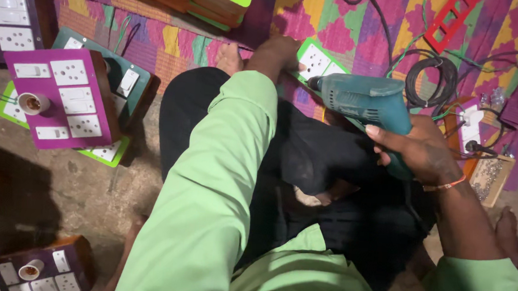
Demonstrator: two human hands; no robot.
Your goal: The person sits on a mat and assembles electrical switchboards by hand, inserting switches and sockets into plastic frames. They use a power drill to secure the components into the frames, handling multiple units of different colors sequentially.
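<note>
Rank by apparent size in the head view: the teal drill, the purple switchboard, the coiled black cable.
1. purple switchboard
2. teal drill, close behind; it lies nearer the camera, so this order is unsure
3. coiled black cable

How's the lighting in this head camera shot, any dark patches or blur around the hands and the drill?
Head view: light falls unevenly, bright on the light-green sleeve, deep shadow over the lap and along the left edge; the teal electric hand drill in the right hand is sharp; the left hand, pressing the green switchboard panel, sits dim but readable.

drill (368, 100): showing teal
switchboard (318, 61): showing green with white sockets
sleeve (217, 179): showing light green
mat (352, 24): showing pink, yellow, purple zigzags
</note>
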